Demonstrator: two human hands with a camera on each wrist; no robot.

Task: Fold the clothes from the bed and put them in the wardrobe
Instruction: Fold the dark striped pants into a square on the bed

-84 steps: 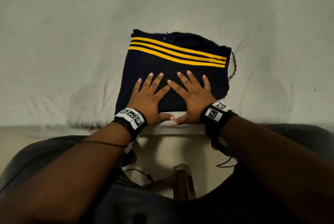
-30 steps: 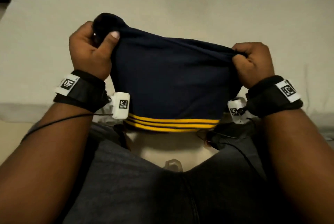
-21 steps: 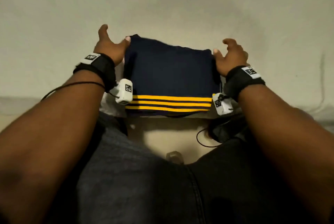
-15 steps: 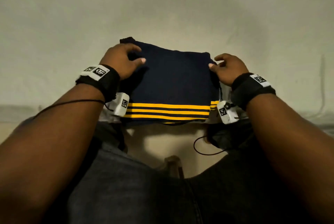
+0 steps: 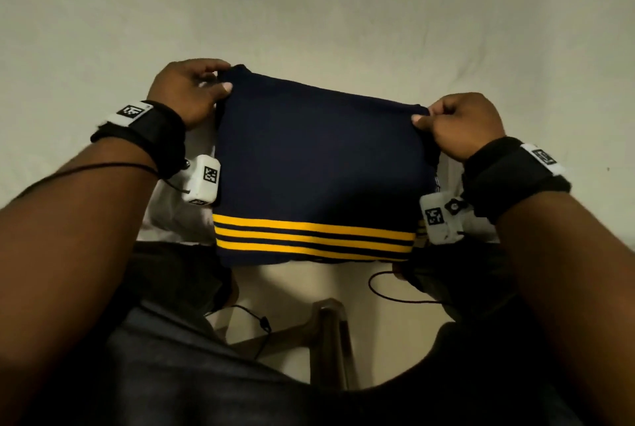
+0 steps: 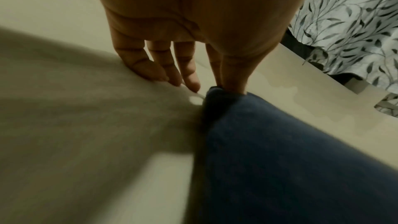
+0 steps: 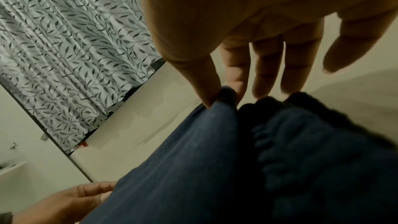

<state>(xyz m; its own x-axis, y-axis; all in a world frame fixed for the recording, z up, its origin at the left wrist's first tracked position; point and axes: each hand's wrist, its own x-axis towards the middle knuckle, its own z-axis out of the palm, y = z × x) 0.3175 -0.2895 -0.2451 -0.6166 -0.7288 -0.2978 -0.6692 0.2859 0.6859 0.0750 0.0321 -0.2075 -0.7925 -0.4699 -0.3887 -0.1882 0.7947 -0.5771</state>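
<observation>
Holding entry: one folded navy knit garment (image 5: 316, 164) with three yellow stripes (image 5: 312, 236) along its near hem, raised over the pale bedsheet (image 5: 309, 13) at the bed's near edge. Left hand (image 5: 187, 92) at 10 o'clock pinches the far left corner between thumb and forefinger; remaining fingers (image 6: 150, 67) loosely extended. Right hand (image 5: 460, 123) at 2 o'clock pinches the far right corner likewise. Leaf-patterned curtain (image 7: 71, 40) behind.

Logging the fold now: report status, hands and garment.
Left hand and right hand each pinch a far corner of the navy garment. Garment folded, yellow stripes nearest. Nothing blocking on the bed sheet.
</observation>
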